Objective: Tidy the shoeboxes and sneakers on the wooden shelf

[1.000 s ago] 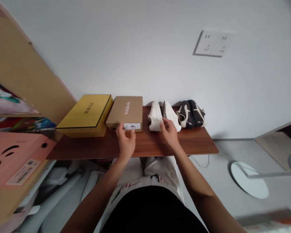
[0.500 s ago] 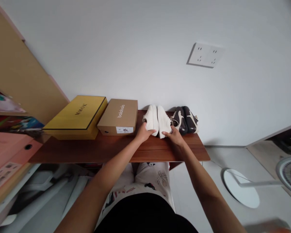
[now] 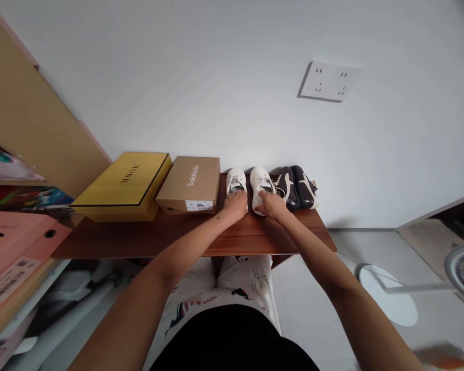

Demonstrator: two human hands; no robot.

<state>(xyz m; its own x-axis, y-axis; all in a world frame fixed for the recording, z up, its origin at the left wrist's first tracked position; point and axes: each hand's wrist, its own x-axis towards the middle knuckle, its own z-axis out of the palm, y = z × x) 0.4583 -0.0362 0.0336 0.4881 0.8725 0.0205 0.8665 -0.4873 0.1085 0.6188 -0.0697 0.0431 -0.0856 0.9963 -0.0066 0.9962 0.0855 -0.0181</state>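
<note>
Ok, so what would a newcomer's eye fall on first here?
Probably the bright yellow box, toward the left end of the brown wooden shelf, beside a tan box. Next, the white shoes right of the tan box, with the left grip and right grip each at the heel end of one. Further right sit dark shoes with pale markings.

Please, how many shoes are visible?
4: a white shoe at the left hand, another white shoe at the right hand, two dark shoes farther right. Boxes may hide more.

Both arms (image 3: 193, 241) outstretched, left grip (image 3: 235, 204) and right grip (image 3: 272, 205) curled.
</note>
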